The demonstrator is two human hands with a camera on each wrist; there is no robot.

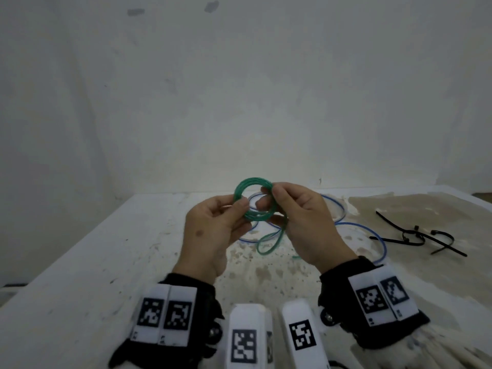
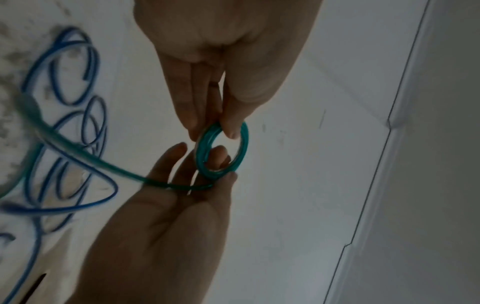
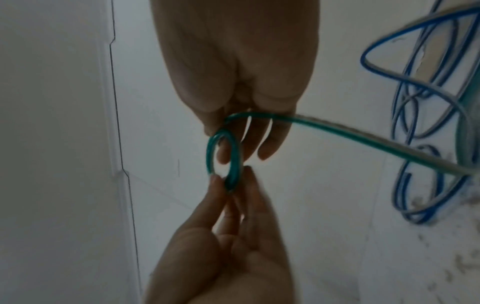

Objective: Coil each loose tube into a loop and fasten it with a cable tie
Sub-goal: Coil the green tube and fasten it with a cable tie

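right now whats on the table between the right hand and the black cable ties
Loops of the blue tube lie between the right hand and the cable ties, seen in the head view.

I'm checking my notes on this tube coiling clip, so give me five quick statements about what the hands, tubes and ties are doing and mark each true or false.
1. Both hands hold the green tube, coiled into a ring. True.
2. The whole green tube is wound into the ring. False: a loose tail hangs below it.
3. The blue tube lies loose on the table. True.
4. A black cable tie already fastens the green ring. False: the cable ties lie on the table at the right.
5. The left hand rests flat on the table. False: it pinches the ring, as does the right hand.
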